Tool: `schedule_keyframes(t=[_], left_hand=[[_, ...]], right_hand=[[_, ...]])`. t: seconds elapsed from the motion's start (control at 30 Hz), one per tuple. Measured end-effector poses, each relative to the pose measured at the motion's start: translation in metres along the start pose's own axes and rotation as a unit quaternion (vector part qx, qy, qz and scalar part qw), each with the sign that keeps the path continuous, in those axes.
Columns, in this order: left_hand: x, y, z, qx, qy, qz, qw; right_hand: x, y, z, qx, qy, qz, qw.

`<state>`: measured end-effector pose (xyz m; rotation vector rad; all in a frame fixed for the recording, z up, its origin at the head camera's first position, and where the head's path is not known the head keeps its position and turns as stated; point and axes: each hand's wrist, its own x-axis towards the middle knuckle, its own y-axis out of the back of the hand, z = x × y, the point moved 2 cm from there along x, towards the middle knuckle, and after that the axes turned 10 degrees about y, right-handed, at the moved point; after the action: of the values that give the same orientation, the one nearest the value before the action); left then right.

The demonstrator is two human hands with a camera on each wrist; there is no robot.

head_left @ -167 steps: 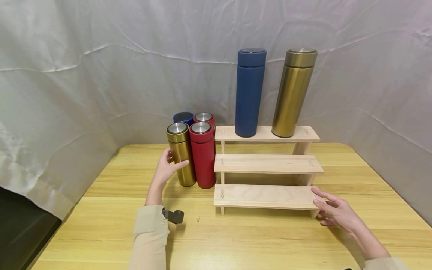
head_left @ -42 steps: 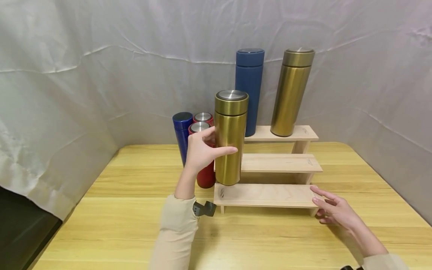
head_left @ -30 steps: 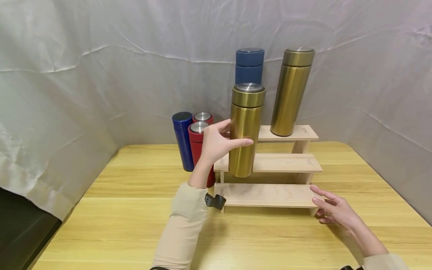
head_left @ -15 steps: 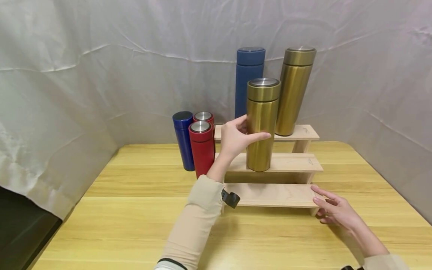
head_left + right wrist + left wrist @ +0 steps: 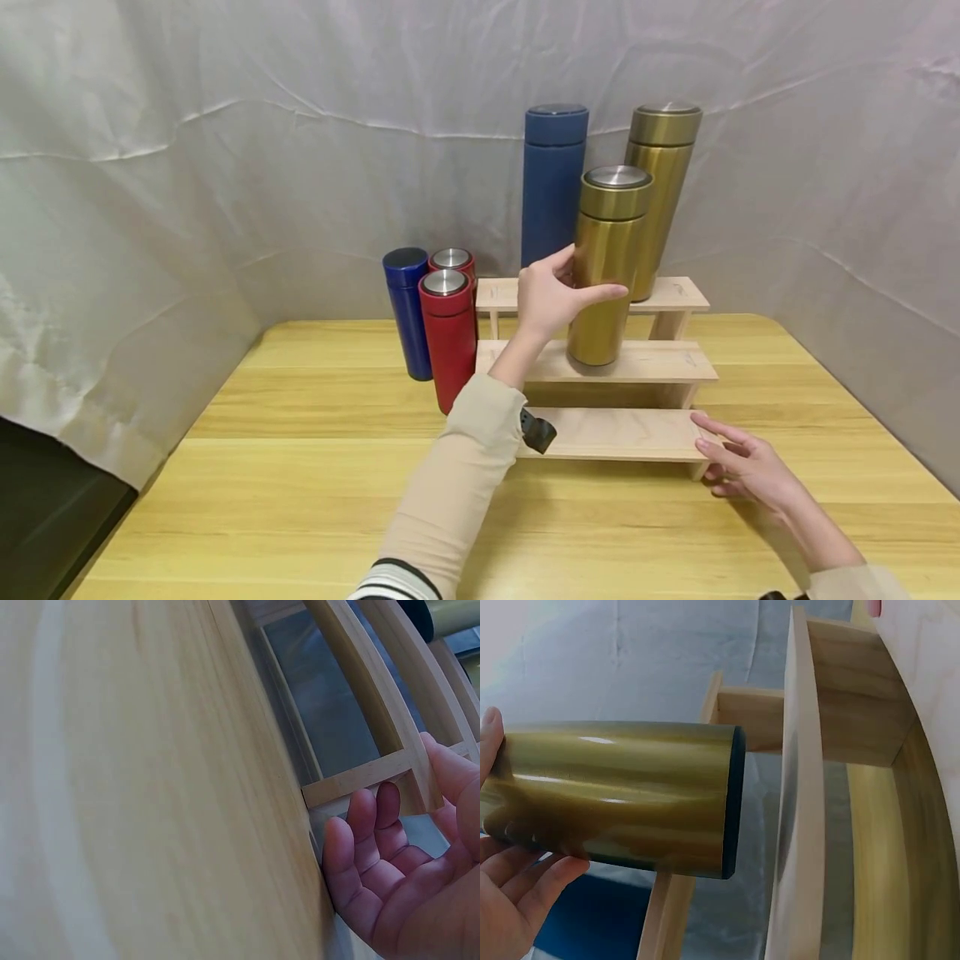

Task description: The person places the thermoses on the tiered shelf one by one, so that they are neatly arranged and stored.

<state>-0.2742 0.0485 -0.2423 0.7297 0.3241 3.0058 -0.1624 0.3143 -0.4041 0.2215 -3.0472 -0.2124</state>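
My left hand (image 5: 547, 300) grips a gold thermos flask (image 5: 615, 242) by its side, thumb across the front. The flask is upright over the middle step of a three-step wooden display stand (image 5: 615, 433). In the left wrist view, a gap shows between the dark base of the flask (image 5: 630, 795) and the board edge. My right hand (image 5: 750, 475) holds the right end of the bottom step. In the right wrist view its thumb lies on the board and its fingers (image 5: 361, 817) curl beside the end support.
A dark blue flask (image 5: 553, 192) and a second gold flask (image 5: 671, 183) stand on the top step, partly covered. Left of the stand, a shiny blue flask (image 5: 408, 321) and two red flasks, one in front (image 5: 450, 350), stand on the wooden table (image 5: 300, 483). Grey cloth (image 5: 300, 192) hangs behind.
My left hand has taken the gold flask from beside the red ones, lifted it and carried it right and back over the middle step. My right hand stays at the stand's end.
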Motion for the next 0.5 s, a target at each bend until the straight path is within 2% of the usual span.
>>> schedule_keyframes(t=[0.23, 0.5], left_hand=[[0.000, -0.017, 0.001, 0.016, 0.012, 0.011, 0.9997], [-0.002, -0.035, 0.002, 0.025, 0.045, 0.004, 0.9987]], right_hand=[[0.000, 0.001, 0.000, -0.002, -0.008, 0.007, 1.000], [0.000, 0.001, 0.001, 0.001, 0.002, 0.006, 1.000]])
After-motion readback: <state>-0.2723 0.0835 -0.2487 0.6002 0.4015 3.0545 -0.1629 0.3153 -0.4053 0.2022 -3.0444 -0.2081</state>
